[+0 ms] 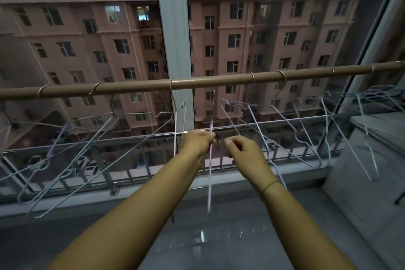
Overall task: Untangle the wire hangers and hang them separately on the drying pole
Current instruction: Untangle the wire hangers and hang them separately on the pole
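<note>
Pinching a thin pale wire hanger [209, 182], the left hand [198, 142] holds it upright, long axis vertical. The right hand [243, 149] curls just beside it, grip unclear. The brown tubular drying pole [219, 82] runs crosswise above both hands, nearer the left.

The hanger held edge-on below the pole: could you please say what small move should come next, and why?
Probably lift the hanger and hook it onto the bare stretch of pole: the left hand pinches it, it looks untangled, and hooks sit spaced on either side.
</note>
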Tool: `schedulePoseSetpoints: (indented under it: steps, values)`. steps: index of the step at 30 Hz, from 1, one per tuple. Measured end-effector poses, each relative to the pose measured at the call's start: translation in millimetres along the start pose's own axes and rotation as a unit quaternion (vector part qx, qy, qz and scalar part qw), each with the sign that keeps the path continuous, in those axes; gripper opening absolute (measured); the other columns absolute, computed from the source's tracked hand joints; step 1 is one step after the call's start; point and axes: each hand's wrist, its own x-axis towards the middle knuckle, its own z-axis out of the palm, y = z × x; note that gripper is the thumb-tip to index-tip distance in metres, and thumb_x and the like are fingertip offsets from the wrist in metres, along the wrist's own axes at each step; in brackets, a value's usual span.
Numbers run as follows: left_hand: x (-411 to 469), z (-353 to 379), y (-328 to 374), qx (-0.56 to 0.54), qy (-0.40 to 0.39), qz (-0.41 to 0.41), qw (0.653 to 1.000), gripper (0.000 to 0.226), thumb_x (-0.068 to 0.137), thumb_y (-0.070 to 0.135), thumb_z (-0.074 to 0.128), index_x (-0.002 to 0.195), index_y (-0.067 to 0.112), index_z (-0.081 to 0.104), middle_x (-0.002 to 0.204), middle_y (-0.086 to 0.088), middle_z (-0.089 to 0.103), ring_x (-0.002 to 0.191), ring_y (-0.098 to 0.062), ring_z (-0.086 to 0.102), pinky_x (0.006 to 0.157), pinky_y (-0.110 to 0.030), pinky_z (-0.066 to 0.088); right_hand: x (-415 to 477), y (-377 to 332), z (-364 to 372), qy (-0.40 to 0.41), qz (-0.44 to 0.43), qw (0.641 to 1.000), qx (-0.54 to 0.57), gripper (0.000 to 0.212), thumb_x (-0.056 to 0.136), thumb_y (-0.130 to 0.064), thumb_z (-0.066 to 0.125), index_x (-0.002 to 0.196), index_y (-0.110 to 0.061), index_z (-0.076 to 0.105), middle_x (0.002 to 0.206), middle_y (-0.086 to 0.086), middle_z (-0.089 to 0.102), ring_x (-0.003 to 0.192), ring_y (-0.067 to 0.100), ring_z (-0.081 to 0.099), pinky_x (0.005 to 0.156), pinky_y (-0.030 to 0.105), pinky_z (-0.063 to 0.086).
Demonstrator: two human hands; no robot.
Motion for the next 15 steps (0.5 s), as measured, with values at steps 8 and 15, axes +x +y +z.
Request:
schedulePoseSetpoints:
  steps: [8, 15]
  values:
    - [-15, -14, -55, 0.123, 0.019, 0.012, 0.992, 0.02, 0.093, 0.011, 0.055, 0.076, 0.014, 0.065, 0.067, -0.002, 0.057, 0.06, -0.013, 0.045, 0.054, -0.023, 0.036, 7, 35, 5, -0.032, -0.023, 0.994, -0.099, 0.036, 0.086, -0.011, 0.055, 0.122, -0.012, 0.055, 0.126, 0.006, 0.053, 0.115, 0.02, 0.053, 0.101, 0.033, 0.042]
    - [-32, -35, -64, 0.235, -0.014, 0.09, 0.968, 0.021, 0.095, 0.017, 0.049, 0.098, 0.015, 0.069, 0.102, -0.005, 0.068, 0.098, -0.021, 0.06, 0.091, -0.037, 0.048, 3, 45, -11, -0.133, -0.038, 0.972, -0.189, 0.028, 0.088, -0.018, 0.055, 0.115, -0.015, 0.061, 0.114, 0.006, 0.064, 0.106, 0.023, 0.058, 0.092, 0.035, 0.047]
